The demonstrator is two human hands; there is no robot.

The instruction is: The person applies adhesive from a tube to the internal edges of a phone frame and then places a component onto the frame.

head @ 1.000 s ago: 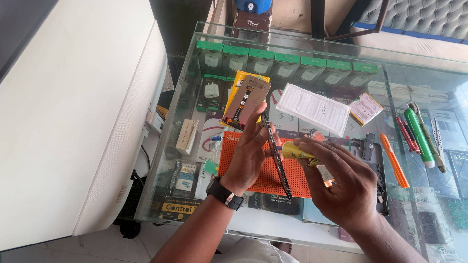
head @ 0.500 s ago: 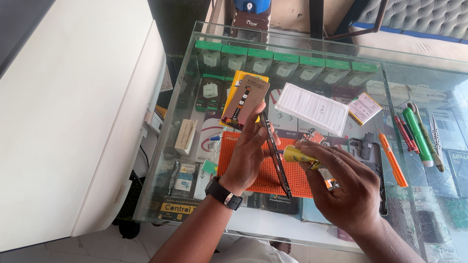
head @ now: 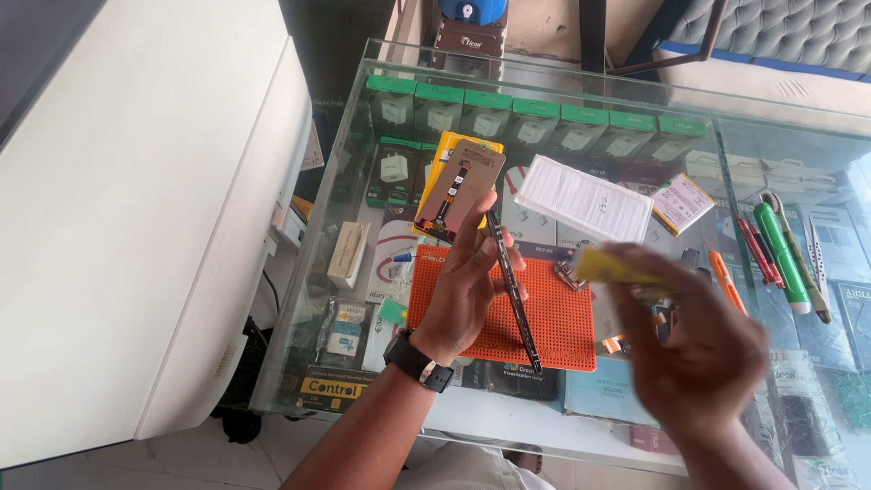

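My left hand (head: pixel 465 289), with a black watch on the wrist, holds a thin dark phone frame (head: pixel 513 292) on edge above an orange perforated work mat (head: pixel 562 318). My right hand (head: pixel 700 347) is blurred by motion to the right of the frame and grips a small yellow tool (head: pixel 610 269), its tip apart from the frame. A phone display panel (head: pixel 458 188) with a flex cable lies on a yellow box behind my left hand.
The glass counter top (head: pixel 381 109) covers green charger boxes (head: pixel 535 122). A white ribbed box (head: pixel 581 197), a small battery (head: pixel 682 203), screwdrivers and a green tool (head: pixel 782 254) lie at the right. A large white appliance (head: pixel 136 209) stands at the left.
My right hand has lifted away from the frame's edge, up and toward me, with the yellow tool. My left hand still holds the frame in the same place.
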